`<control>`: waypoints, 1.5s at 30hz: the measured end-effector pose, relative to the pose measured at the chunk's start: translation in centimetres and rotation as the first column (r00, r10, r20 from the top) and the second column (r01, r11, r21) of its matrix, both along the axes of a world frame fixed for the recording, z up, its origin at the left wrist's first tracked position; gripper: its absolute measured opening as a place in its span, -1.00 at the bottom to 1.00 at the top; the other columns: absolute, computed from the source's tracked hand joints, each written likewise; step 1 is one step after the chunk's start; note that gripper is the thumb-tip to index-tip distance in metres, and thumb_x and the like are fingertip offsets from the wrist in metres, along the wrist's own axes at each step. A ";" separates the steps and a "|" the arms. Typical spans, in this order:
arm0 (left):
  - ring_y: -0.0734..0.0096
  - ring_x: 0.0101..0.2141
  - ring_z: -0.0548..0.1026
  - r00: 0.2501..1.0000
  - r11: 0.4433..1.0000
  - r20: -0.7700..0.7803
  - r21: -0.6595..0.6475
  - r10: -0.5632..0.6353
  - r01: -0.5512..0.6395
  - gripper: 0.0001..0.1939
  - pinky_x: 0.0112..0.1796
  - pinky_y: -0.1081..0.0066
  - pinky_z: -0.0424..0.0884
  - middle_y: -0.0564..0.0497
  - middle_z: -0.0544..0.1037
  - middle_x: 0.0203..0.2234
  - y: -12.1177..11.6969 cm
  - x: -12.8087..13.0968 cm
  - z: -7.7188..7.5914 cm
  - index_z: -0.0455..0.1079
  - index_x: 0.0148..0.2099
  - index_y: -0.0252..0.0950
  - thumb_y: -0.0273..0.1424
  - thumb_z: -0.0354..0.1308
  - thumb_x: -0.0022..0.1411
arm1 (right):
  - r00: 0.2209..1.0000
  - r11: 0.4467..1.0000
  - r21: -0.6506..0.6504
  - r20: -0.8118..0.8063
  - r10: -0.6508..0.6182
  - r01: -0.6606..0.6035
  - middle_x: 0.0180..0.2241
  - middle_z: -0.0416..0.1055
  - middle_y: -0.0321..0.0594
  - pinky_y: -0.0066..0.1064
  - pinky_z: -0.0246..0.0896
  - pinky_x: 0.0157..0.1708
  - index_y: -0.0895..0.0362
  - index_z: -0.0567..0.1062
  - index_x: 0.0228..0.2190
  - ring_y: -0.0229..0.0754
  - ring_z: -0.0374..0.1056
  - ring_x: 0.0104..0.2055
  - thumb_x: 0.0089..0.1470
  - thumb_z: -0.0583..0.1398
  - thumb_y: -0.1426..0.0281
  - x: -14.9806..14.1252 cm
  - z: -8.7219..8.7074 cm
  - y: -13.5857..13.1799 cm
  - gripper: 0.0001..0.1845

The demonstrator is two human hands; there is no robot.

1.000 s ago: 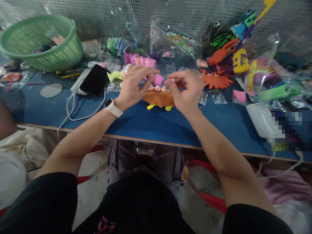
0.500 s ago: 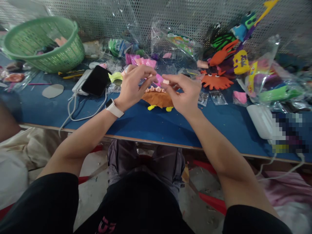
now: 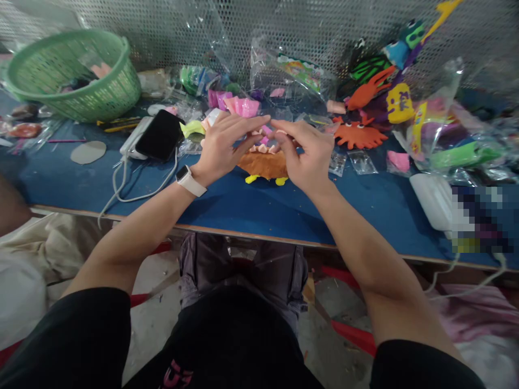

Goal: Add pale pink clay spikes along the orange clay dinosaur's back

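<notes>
A brown clay figure (image 3: pixel 263 164) with yellow feet stands on the blue table, a row of small pale pink tooth-like points (image 3: pixel 263 149) along its top edge. Just above its left side is my left hand (image 3: pixel 227 141), wearing a watch; its thumb and fingers close around what looks like a small pale bit of clay. My right hand (image 3: pixel 308 154) is at the figure's right side, thumb and forefinger pinched on a small pale pink piece of clay (image 3: pixel 280 132), mostly covered by the fingers. Pink-purple clay (image 3: pixel 266 130) shows between the hands.
A green basket (image 3: pixel 97 100) stands at the back left, near a phone (image 3: pixel 160 135) with a white cable. Orange crab-like clay (image 3: pixel 360 133), a yellow clay piece (image 3: pixel 400 102) and plastic bags lie right. A mesh panel (image 3: pixel 162 32) rises behind; the table's front edge (image 3: pixel 251 233) is close to me.
My left hand's fingers have straightened and reached right, closer to the right fingertips. The right fingers have curled further over the pale pink piece, covering more of it. The brown figure stays in place.
</notes>
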State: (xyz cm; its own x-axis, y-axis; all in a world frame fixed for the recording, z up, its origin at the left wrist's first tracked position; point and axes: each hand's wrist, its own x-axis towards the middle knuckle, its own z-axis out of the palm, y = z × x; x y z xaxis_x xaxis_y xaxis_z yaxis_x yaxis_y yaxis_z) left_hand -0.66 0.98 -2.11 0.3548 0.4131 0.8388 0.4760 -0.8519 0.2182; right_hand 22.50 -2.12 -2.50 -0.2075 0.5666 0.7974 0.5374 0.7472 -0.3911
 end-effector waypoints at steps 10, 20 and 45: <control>0.25 -0.24 0.62 0.998 0.998 0.025 -0.030 -0.049 0.050 -0.59 0.08 0.03 0.57 0.03 0.59 -0.38 0.8 -0.5 -0.3 0.50 -0.20 -0.15 0.08 0.28 0.47 | 0.999 1.000 0.015 0.039 0.011 -0.011 -0.09 0.65 -0.17 -0.02 0.68 0.03 -0.18 0.61 0.22 -0.02 0.66 -0.07 0.55 0.07 0.04 0.1 0.0 0.1 -0.55; 0.25 -0.18 0.67 0.996 0.994 0.042 -0.070 -0.082 0.085 -0.59 -0.04 0.12 0.60 -0.05 0.66 -0.25 -0.9 0.2 0.6 0.57 0.08 -0.05 -0.05 -0.08 0.68 | 1.000 0.999 0.033 0.029 -0.012 0.011 -0.07 0.67 -0.18 -0.12 0.73 -0.08 -0.15 0.65 0.16 -0.05 0.65 -0.07 0.53 0.13 0.05 -0.2 -0.1 -0.1 -0.61; 0.63 -0.62 0.13 0.774 0.603 0.452 -0.489 -0.444 0.631 -0.49 -0.54 0.48 0.15 0.22 0.16 -0.61 -1.0 1.5 0.2 0.62 -0.02 -0.18 0.16 0.37 0.36 | 0.991 0.970 0.243 0.129 -0.036 0.003 -0.08 0.56 -0.14 -0.06 0.67 -0.05 -0.09 0.66 0.13 -0.01 0.60 -0.03 0.46 0.25 0.03 0.5 -0.6 0.2 -0.62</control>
State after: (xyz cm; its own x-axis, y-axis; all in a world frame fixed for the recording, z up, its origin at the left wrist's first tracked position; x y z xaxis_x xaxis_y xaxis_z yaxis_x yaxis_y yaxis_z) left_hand 0.87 -0.02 -1.94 0.4888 0.6479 0.5842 -0.1807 -0.5800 0.7943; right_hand 23.00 -1.94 -3.12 -0.3103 0.3652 0.8777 0.5873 0.7996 -0.1251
